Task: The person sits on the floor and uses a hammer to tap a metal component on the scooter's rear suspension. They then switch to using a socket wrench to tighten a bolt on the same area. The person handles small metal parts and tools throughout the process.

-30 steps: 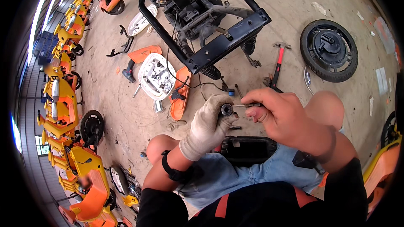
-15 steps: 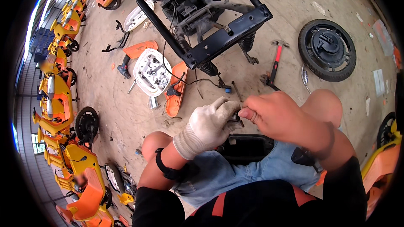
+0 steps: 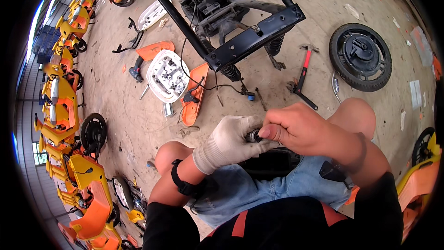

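My left hand (image 3: 231, 138), in a white knit glove, is closed around a small dark cylindrical metal part (image 3: 253, 136). Its round end shows between the gloved thumb and fingers. My bare right hand (image 3: 300, 127) is closed too, its thumb and bent forefinger pinched right against that part. Whatever lies inside the right hand's grip is hidden by its fingers. Both hands meet over a black open container (image 3: 268, 169) between my knees. On the floor just past the hands lies a thin coil spring (image 3: 261, 99).
Ahead stands a stripped black scooter frame (image 3: 256, 37). Around it lie a claw hammer (image 3: 305, 67), a wheel (image 3: 360, 57), a white tray (image 3: 157, 82) of small parts, a cordless drill (image 3: 136, 69) and orange panels (image 3: 196, 95). Yellow scooters (image 3: 64, 111) line the left side.
My gloved hand has turned, so the part's round end now faces up between its fingers. My right hand stays pinched close against it, shifted slightly.
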Tool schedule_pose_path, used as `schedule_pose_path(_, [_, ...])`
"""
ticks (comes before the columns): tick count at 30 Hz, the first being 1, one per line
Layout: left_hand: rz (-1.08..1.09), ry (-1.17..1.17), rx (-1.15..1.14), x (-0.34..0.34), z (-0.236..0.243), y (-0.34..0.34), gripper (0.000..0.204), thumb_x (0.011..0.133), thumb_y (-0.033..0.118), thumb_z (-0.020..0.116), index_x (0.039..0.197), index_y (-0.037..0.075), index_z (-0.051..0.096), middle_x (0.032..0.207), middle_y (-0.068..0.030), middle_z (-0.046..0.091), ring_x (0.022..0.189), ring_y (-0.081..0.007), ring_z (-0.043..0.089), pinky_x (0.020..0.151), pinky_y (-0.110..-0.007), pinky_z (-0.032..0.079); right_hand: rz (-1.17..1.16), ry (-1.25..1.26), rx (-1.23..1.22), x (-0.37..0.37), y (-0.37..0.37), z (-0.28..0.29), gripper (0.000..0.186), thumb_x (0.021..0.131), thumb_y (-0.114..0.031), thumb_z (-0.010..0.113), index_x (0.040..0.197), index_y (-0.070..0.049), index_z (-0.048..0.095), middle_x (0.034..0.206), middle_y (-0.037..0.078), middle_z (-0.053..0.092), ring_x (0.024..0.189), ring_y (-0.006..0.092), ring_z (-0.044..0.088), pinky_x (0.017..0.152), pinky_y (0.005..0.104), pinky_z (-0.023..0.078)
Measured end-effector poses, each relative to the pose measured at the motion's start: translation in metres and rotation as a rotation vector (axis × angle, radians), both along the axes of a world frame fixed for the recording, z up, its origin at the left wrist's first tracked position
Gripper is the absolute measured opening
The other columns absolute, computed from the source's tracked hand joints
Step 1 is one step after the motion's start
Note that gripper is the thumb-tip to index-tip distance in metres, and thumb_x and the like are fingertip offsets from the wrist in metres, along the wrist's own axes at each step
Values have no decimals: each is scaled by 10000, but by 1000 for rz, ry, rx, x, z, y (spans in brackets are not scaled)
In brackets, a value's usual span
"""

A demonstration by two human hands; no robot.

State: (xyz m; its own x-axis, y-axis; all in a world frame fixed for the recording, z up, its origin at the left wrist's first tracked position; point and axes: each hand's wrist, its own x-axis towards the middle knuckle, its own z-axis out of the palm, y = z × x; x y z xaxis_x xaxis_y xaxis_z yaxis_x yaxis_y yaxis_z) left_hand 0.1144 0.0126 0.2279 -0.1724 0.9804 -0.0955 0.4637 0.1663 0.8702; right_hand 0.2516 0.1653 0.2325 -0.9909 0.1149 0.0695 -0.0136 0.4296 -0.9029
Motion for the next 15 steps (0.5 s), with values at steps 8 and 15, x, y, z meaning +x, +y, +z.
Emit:
schedule_pose_path(8, [-20, -41, -94, 0, -1, -2, 405, 766, 412, 811, 859, 50, 655, 602, -102, 594, 508, -249, 563, 534, -350, 474, 57, -55, 17, 0, 3, 3, 320, 924, -341, 641, 853, -31, 615, 667, 153, 595, 588, 321, 593, 531, 370, 447])
schedule_pose_path(15, [-116, -26, -177, 0, 2, -2, 454, 757, 490, 790, 804, 59, 653, 632, -104, 608, 570, -295, 601, 562, -358, 488, 92, -131, 33, 0, 3, 4, 468, 949, -393, 582, 665, -21, 576, 577, 189, 529, 553, 396, 542, 514, 442, 428])
